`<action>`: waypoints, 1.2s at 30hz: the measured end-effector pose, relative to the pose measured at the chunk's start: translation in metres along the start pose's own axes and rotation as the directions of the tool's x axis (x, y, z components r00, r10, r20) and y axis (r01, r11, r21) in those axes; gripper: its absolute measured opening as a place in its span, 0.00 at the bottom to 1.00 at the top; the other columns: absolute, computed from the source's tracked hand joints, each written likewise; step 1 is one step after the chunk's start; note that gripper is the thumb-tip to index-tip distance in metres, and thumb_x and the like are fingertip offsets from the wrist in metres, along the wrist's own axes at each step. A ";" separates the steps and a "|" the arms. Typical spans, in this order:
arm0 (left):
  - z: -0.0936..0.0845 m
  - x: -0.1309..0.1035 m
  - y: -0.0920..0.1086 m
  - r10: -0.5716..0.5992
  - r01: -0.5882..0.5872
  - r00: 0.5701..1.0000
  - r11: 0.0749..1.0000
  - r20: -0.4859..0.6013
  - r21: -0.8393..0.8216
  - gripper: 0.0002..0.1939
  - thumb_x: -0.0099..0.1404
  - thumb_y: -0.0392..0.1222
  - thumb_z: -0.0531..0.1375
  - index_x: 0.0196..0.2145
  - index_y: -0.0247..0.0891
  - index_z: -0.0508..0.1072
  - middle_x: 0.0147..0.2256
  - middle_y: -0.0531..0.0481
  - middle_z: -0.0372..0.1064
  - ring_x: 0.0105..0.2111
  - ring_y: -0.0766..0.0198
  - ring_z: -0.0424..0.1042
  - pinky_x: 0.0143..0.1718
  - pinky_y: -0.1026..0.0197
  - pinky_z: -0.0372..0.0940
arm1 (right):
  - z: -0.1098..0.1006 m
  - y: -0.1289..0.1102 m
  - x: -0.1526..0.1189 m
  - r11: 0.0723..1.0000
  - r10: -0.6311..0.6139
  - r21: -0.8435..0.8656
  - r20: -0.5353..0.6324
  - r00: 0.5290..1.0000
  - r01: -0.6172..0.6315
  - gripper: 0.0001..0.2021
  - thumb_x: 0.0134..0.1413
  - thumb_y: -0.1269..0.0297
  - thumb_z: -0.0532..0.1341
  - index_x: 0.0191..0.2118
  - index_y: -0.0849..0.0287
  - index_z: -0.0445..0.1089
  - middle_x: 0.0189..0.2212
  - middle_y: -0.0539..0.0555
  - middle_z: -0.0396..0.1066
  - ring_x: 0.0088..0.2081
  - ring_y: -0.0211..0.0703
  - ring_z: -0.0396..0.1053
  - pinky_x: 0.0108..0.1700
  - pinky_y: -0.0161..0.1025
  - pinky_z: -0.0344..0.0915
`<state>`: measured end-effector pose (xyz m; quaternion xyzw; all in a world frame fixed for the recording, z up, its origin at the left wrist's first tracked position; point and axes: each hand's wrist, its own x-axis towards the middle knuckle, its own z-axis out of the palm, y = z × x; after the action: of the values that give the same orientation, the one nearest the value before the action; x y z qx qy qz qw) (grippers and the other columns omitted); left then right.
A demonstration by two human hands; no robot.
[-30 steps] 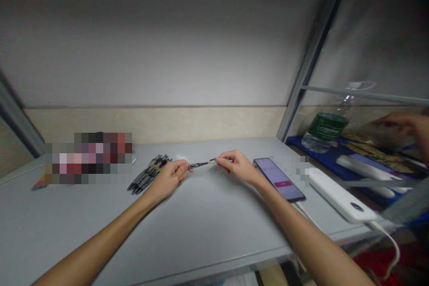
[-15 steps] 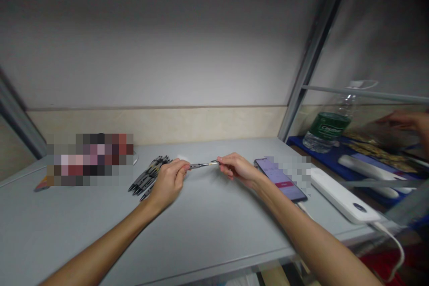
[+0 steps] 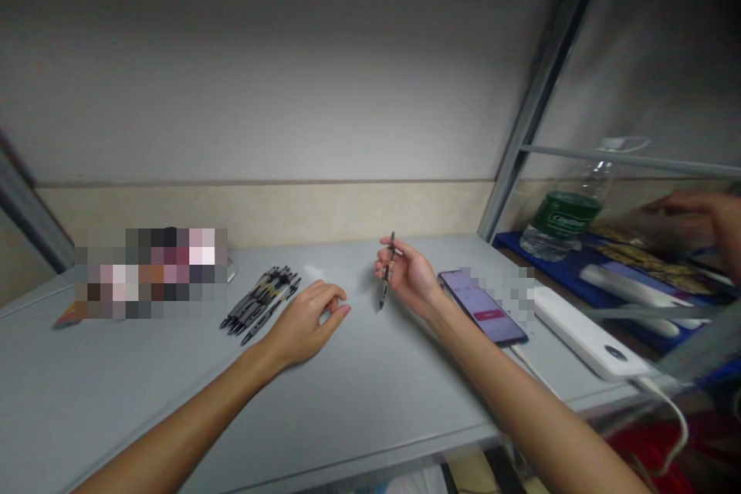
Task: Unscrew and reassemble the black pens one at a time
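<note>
Over the grey desk [image 3: 347,409], the left hand [image 3: 306,322] is empty, with loosely bent fingers. Just left of it, farther from the right hand [image 3: 414,278], lies a group of pens [image 3: 255,307], while this right hand grips one pen [image 3: 384,293], its long axis steep, the top leaning slightly right.

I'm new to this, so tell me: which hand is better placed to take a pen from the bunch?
Probably the left hand: it looks empty and is nearer the bunch of pens. The right hand holds a pen, farther away.
</note>
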<state>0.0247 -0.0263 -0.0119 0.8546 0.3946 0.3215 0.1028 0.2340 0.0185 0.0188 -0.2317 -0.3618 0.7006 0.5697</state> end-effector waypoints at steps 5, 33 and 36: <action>0.000 0.001 -0.011 -0.048 0.047 0.999 0.995 0.009 0.087 0.11 0.66 0.43 0.50 0.32 0.39 0.69 0.28 0.50 0.65 0.32 0.63 0.64 0.35 0.61 0.58 | 0.011 -0.016 0.008 0.967 0.195 0.137 0.150 0.969 -0.216 0.18 0.52 0.48 0.52 0.23 0.58 0.58 0.12 0.42 0.47 0.13 0.31 0.44 0.15 0.30 0.44; 0.003 0.000 -0.015 -0.088 0.063 0.981 0.988 0.172 0.144 0.11 0.64 0.39 0.49 0.26 0.38 0.65 0.21 0.53 0.61 0.23 0.66 0.61 0.28 0.65 0.53 | 0.011 -0.017 0.003 0.948 0.264 0.095 0.296 0.918 -0.304 0.13 0.46 0.61 0.50 0.17 0.57 0.49 0.11 0.42 0.37 0.14 0.30 0.31 0.13 0.29 0.37; 0.003 0.000 -0.015 -0.082 0.058 0.979 0.990 0.188 0.131 0.10 0.64 0.39 0.49 0.27 0.38 0.66 0.22 0.54 0.61 0.23 0.66 0.61 0.28 0.65 0.53 | 0.014 -0.017 -0.001 0.959 0.214 0.119 0.292 0.932 -0.257 0.15 0.49 0.57 0.50 0.18 0.57 0.50 0.12 0.42 0.38 0.14 0.30 0.32 0.13 0.29 0.39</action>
<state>0.0172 -0.0161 -0.0208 0.8720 0.4321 0.2080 0.0983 0.2348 0.0154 0.0401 -0.1287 -0.3515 0.8154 0.4416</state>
